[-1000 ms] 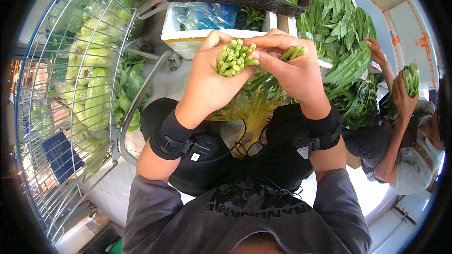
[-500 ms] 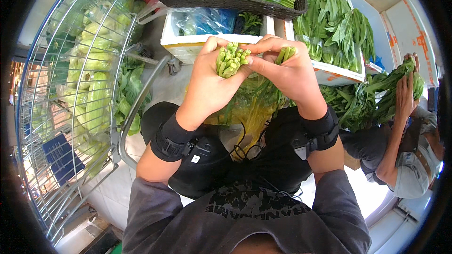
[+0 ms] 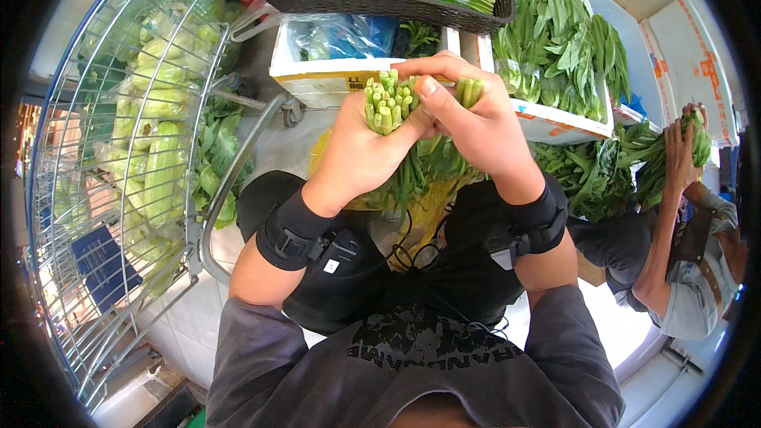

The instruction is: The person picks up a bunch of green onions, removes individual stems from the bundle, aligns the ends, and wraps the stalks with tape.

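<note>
My left hand (image 3: pixel 361 147) is wrapped round a thick bundle of leafy green stems (image 3: pixel 388 103), its cut ends pointing up and level with the thumb. My right hand (image 3: pixel 487 131) is closed round a smaller bunch of the same stems (image 3: pixel 469 93), and its thumb and forefinger touch the edge of the left bundle. Both hands meet in front of my chest, above my knees. The leaves (image 3: pixel 424 170) hang below the hands over a yellow plastic bag (image 3: pixel 428 226) between my legs.
A wire cart (image 3: pixel 119 158) with bagged pale-green vegetables stands at left. Ahead are a dark basket (image 3: pixel 388 2) of long green stalks and a white foam box (image 3: pixel 313 83). Leafy greens fill a box (image 3: pixel 555 47) at right. Beside me a person's hands (image 3: pixel 682 150) hold greens.
My right thumb and forefinger have shifted over the top of the left bundle. The right-hand bunch has moved slightly left. The other person's hands have shifted a little.
</note>
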`<state>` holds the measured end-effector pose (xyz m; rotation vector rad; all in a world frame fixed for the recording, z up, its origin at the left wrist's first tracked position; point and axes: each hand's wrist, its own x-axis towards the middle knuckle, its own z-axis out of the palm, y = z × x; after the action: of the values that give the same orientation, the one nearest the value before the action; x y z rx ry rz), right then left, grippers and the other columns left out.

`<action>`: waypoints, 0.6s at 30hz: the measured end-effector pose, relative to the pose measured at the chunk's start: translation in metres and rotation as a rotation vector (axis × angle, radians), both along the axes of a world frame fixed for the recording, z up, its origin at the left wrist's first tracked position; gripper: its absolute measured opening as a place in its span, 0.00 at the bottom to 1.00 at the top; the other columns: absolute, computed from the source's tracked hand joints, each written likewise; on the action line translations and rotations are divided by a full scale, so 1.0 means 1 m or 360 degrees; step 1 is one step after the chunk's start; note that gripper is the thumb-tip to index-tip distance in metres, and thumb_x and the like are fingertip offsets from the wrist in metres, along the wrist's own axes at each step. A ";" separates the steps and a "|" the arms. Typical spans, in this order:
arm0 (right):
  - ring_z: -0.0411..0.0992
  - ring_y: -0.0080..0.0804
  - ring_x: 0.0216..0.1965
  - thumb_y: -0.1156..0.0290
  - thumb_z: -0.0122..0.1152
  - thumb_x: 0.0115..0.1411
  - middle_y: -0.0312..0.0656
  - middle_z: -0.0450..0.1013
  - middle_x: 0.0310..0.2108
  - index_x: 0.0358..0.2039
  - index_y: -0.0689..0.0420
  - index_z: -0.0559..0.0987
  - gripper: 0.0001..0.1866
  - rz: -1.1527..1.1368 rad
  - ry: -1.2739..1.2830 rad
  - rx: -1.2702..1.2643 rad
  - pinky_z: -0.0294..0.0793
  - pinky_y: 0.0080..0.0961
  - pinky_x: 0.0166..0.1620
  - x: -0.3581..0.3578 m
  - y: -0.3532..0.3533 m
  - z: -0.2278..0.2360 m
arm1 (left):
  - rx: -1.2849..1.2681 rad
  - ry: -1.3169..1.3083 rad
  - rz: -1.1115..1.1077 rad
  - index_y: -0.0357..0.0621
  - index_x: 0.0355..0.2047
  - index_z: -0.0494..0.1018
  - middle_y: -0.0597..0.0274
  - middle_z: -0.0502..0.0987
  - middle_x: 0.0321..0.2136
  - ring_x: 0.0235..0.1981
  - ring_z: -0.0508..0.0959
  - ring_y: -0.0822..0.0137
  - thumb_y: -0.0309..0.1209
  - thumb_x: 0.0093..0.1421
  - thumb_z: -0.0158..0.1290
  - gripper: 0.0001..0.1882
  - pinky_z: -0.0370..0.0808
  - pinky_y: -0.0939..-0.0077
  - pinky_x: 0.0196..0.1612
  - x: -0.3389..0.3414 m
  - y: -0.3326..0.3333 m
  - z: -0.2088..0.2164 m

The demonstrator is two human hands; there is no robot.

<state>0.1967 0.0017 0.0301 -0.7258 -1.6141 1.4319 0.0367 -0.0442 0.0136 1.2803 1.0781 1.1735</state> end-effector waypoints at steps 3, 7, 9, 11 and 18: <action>0.68 0.21 0.32 0.67 0.51 0.73 0.37 0.73 0.33 0.43 0.63 0.83 0.14 -0.0161 -0.0046 0.0335 0.70 0.21 0.38 -0.004 0.002 -0.014 | 0.0070 -0.0032 0.0019 0.35 0.45 0.77 0.65 0.83 0.34 0.34 0.79 0.74 0.29 0.66 0.58 0.11 0.75 0.76 0.39 0.006 0.002 -0.006; 0.67 0.28 0.39 0.68 0.46 0.75 0.40 0.72 0.38 0.43 0.64 0.82 0.17 -0.0239 -0.0047 0.0018 0.68 0.27 0.45 -0.006 -0.003 -0.014 | 0.0207 0.0071 0.0105 0.37 0.47 0.75 0.64 0.82 0.36 0.37 0.79 0.72 0.28 0.63 0.61 0.14 0.76 0.76 0.42 0.011 0.003 -0.013; 0.67 0.28 0.40 0.68 0.45 0.75 0.40 0.72 0.39 0.43 0.64 0.82 0.17 -0.0268 -0.0033 0.0183 0.68 0.27 0.47 -0.008 -0.001 -0.022 | 0.0252 0.0046 0.0141 0.37 0.48 0.75 0.62 0.82 0.37 0.38 0.79 0.71 0.27 0.62 0.63 0.16 0.76 0.75 0.44 0.014 0.004 -0.015; 0.67 0.29 0.42 0.68 0.44 0.75 0.41 0.72 0.41 0.43 0.64 0.82 0.17 -0.0283 -0.0011 0.0342 0.68 0.27 0.48 -0.013 -0.002 -0.023 | 0.0255 0.0104 0.0170 0.39 0.50 0.74 0.60 0.81 0.40 0.41 0.80 0.68 0.27 0.58 0.66 0.21 0.76 0.72 0.46 0.012 0.005 -0.018; 0.70 0.28 0.51 0.62 0.37 0.77 0.42 0.73 0.48 0.49 0.65 0.78 0.22 -0.0065 0.0061 0.0148 0.68 0.25 0.57 -0.010 -0.001 -0.022 | 0.0267 0.0244 0.0122 0.39 0.49 0.74 0.57 0.82 0.39 0.40 0.82 0.59 0.28 0.53 0.68 0.23 0.77 0.68 0.46 0.010 0.003 -0.016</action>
<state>0.1871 0.0008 0.0085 -0.6699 -1.6163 1.3250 0.0462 -0.0414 -0.0027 1.4897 1.1681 1.2606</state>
